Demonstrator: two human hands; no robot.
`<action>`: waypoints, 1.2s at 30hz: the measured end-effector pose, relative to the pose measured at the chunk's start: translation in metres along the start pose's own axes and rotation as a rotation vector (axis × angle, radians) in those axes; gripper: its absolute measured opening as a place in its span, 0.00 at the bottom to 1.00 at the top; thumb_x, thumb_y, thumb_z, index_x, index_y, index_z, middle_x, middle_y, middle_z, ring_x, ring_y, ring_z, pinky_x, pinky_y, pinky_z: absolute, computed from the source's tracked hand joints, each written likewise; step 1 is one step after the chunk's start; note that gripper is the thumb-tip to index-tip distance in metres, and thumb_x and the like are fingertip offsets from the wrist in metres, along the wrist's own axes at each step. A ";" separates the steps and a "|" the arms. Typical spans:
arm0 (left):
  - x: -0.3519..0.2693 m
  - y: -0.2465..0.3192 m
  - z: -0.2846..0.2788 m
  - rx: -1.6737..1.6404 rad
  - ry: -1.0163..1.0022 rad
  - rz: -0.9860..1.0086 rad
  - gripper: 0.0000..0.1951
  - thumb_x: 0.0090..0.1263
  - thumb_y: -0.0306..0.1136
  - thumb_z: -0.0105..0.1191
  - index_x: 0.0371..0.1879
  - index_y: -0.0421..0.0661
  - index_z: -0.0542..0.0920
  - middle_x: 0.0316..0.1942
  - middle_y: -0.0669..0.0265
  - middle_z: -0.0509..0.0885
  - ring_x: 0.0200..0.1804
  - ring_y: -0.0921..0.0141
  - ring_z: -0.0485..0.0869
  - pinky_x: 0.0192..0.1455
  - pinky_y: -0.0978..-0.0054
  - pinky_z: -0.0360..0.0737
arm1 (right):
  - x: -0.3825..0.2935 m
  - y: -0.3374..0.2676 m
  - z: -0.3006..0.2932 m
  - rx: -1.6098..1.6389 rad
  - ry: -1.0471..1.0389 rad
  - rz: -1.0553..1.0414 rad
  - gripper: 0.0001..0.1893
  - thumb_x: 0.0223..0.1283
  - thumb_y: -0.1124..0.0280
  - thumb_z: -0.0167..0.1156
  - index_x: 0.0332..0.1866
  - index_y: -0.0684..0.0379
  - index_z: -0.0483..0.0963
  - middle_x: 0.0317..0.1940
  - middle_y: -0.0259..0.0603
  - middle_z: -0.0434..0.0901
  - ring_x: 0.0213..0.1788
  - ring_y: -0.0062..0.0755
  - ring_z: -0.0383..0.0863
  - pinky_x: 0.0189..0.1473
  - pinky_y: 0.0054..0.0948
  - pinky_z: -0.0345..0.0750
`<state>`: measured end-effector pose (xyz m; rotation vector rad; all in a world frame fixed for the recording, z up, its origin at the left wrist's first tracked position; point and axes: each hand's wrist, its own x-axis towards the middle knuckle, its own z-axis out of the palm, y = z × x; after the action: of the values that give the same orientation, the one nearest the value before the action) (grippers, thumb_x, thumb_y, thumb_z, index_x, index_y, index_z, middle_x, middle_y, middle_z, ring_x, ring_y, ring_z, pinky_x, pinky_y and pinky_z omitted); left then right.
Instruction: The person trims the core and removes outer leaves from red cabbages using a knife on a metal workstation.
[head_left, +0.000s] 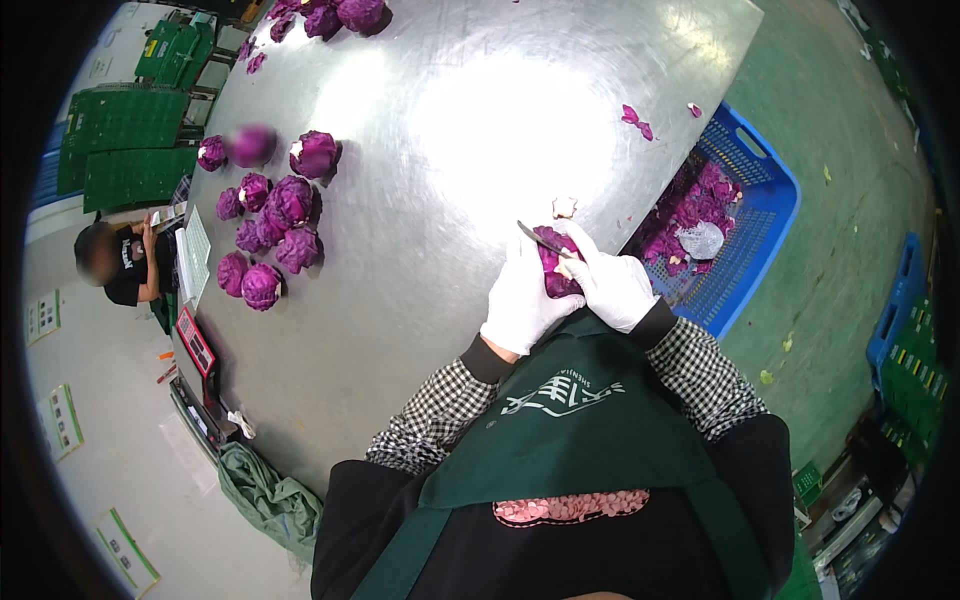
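Observation:
My left hand (525, 296), in a white glove, grips a red cabbage head (559, 281) from its left side, close to my apron. In my right hand (611, 277), also gloved, is a small knife (541, 241) whose blade lies across the top of that cabbage, its tip pointing to the upper left. The knife's handle is mostly hidden by my fingers. Just beyond my hands, a pale cut slice of cabbage stem (565, 208) rests on the metal table (390, 300). Purple leaf scraps (637, 122) lie farther off, near the table's right edge.
Several red cabbages (289, 202) stand on the table's left part, others (360, 13) at its far end. A blue plastic crate (776, 217) with cabbage leaves sits beside the right edge. A red-framed device (196, 341) is at the left edge; a person (131, 262) is beyond it.

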<state>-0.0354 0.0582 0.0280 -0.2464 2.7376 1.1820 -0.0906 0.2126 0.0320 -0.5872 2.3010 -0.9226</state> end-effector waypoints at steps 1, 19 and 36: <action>0.000 -0.001 0.000 0.019 0.004 0.024 0.45 0.47 0.41 0.72 0.63 0.37 0.61 0.55 0.46 0.72 0.53 0.52 0.80 0.51 0.61 0.80 | -0.001 -0.002 0.000 -0.013 -0.011 0.029 0.30 0.69 0.52 0.49 0.73 0.51 0.56 0.30 0.51 0.83 0.28 0.50 0.84 0.31 0.41 0.79; 0.003 -0.002 -0.012 -0.138 -0.089 -0.027 0.50 0.45 0.42 0.74 0.68 0.41 0.60 0.60 0.49 0.71 0.59 0.53 0.77 0.58 0.62 0.77 | 0.003 0.036 0.024 0.134 0.117 -0.205 0.30 0.71 0.60 0.45 0.76 0.52 0.51 0.27 0.53 0.81 0.27 0.53 0.82 0.30 0.45 0.79; -0.005 0.012 0.007 -0.102 0.100 -0.115 0.47 0.49 0.39 0.71 0.69 0.43 0.61 0.53 0.50 0.79 0.52 0.54 0.83 0.53 0.63 0.81 | 0.008 0.014 0.029 0.016 0.323 0.062 0.23 0.72 0.55 0.45 0.68 0.51 0.64 0.28 0.48 0.83 0.28 0.49 0.84 0.29 0.44 0.78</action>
<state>-0.0324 0.0720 0.0329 -0.4808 2.7067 1.3132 -0.0798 0.2038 0.0024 -0.3784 2.5772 -1.0695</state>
